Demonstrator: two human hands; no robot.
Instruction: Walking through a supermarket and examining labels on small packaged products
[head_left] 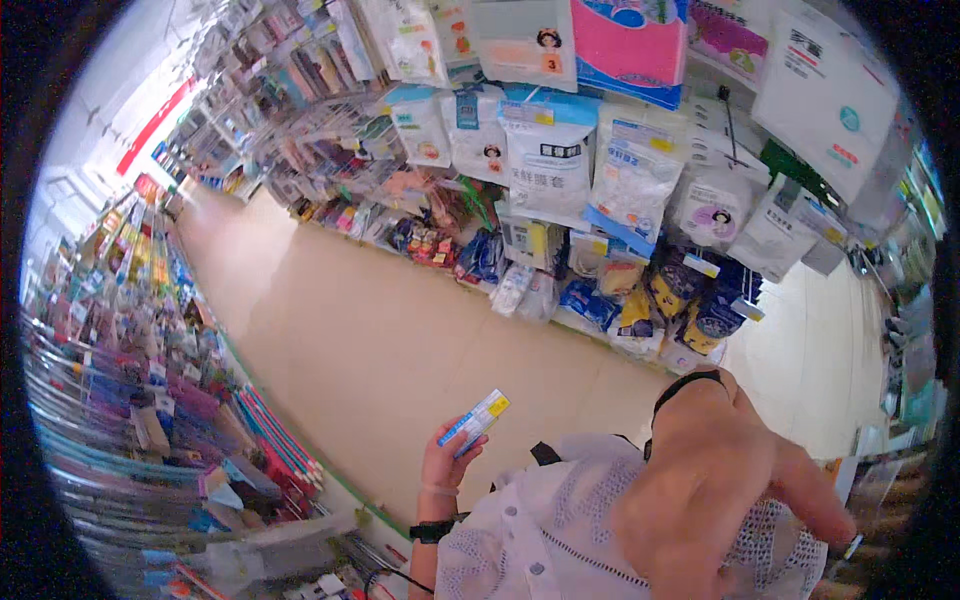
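My left hand (455,462) is closed around a small, flat blue-and-white strip with a yellow end (488,410), like a shelf price tag. It is held low over the aisle floor, and a dark watch (432,531) is on that wrist. Very near the camera, my right hand (710,480) is raised in front of my white patterned top (520,545). That hand is large and blurred, with one finger reaching toward the lower right. Most of its other fingers are hidden, so its grip cannot be made out.
Packs in white, blue and pink bags (548,165) hang on a rack across the aisle. Lower down are dark blue and yellow packs (675,285). Crowded shelves (130,400) run along the left. The tan floor (360,340) stretches toward the far left.
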